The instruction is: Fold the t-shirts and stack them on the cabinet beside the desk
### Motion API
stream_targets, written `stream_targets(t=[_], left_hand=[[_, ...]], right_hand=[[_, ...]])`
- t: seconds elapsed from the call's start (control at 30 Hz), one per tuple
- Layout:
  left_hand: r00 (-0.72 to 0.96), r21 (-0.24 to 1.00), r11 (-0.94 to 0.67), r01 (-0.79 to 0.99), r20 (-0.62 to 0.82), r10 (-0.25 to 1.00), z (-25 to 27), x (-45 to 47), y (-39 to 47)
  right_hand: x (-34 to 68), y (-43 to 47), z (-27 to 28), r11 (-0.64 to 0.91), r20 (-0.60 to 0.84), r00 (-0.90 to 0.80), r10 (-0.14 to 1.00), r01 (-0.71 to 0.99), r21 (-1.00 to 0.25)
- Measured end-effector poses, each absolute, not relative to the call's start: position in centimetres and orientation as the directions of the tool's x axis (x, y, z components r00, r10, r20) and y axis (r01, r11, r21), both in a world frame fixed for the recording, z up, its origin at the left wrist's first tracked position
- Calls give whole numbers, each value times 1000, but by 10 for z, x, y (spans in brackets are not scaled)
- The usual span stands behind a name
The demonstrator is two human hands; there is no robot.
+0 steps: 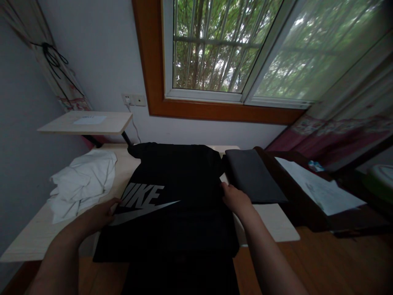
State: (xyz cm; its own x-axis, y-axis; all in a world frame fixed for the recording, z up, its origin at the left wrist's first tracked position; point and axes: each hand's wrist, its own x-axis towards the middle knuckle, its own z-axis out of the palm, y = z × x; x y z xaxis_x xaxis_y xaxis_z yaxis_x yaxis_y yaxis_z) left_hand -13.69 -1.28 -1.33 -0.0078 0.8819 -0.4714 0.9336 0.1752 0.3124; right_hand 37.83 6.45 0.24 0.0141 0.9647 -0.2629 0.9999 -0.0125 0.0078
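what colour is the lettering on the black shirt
Light grey lettering on the black shirt, seen in the head view.

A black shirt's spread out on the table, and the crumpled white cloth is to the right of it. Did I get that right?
Not quite: the head view shows the crumpled white cloth left of the black shirt, which is indeed spread out on the table.

This looks like a room in a home, because it has pink and pale curtains (350, 108) by a big window (221, 53), a wood floor (303, 266), a wall socket (134, 100), and a shirt (187, 172) spread over a desk (27, 243).
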Motion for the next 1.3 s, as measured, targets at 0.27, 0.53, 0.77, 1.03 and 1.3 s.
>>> stream_targets(t=[0.27, 0.53, 0.77, 1.03, 1.3], left_hand=[[207, 254, -215, 943, 57, 977, -26, -108, 33], [375, 266, -424, 866, 216, 901, -57, -28, 93], [328, 155, -361, 920, 202, 923, -77, -20, 102], [277, 87, -295, 951, 174, 945, -75, -31, 56], [244, 64, -258, 964, 173, 954, -72, -34, -3]], right_hand=[[350, 83, -22, 320, 149, -309, 939, 946, -55], [317, 97, -75, 414, 313, -360, 879, 902, -125], [314, 88, -70, 396, 285, -346, 894, 908, -138], [302, 64, -51, 438, 244, -396, 885, 886, -152], [296, 70, -31, 433, 200, -390, 899, 862, -264]])
